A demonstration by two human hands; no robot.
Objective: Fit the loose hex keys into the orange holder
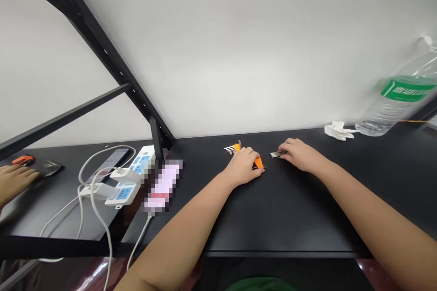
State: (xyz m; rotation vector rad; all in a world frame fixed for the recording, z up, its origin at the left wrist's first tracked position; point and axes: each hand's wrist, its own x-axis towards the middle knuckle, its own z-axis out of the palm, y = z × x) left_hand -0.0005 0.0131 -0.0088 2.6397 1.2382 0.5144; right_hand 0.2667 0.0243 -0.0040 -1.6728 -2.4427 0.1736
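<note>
My left hand is closed over an orange holder lying on the black tabletop. A row of slim silver rods sticks out beside the holder's far left end. Most of the holder is hidden under my palm and fingers, so its exact kind is unclear. A short way to the right, my right hand pinches a small bundle of slim metal rods just at the table surface. Their tips point left toward the holder, and the other ends are covered by my fingers.
A blurred phone on a white cable lies left, beside a power strip with chargers. Beyond the black frame, another person's hand rests near an orange-black object. Crumpled tissue and a large water bottle stand right.
</note>
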